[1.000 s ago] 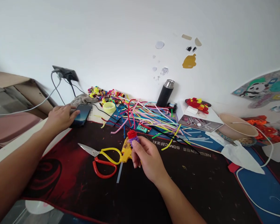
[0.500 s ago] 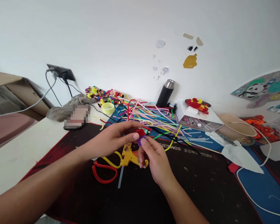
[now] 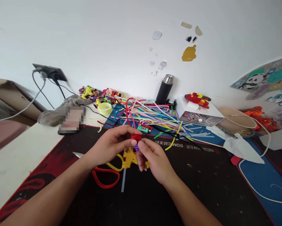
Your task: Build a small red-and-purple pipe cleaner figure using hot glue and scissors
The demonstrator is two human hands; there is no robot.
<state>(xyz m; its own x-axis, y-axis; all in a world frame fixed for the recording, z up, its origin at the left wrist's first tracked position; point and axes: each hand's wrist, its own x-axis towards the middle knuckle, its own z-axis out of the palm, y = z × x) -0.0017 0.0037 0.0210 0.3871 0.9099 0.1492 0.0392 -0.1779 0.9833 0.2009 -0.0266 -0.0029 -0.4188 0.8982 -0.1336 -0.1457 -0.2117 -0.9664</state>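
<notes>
Your left hand and right hand pinch a red-and-purple piece over the yellow glue gun. Scissors with red and yellow handles lie left of the glue gun; coloured fuzzy strips heap behind it, a black thermos farther back.

Through my feed the small fuzzy craft piece shows red on top and banded purple below. I read the pistol-shaped plastic glue gun as yellow with dark brown blotches, and the metal scissors as silver-bladed with one red and one yellow handle loop. The flat desk mat is black, red-edged, with red swirls and pale lettering. I see fuzzy stems in pink, blue, yellow, red and green.
</notes>
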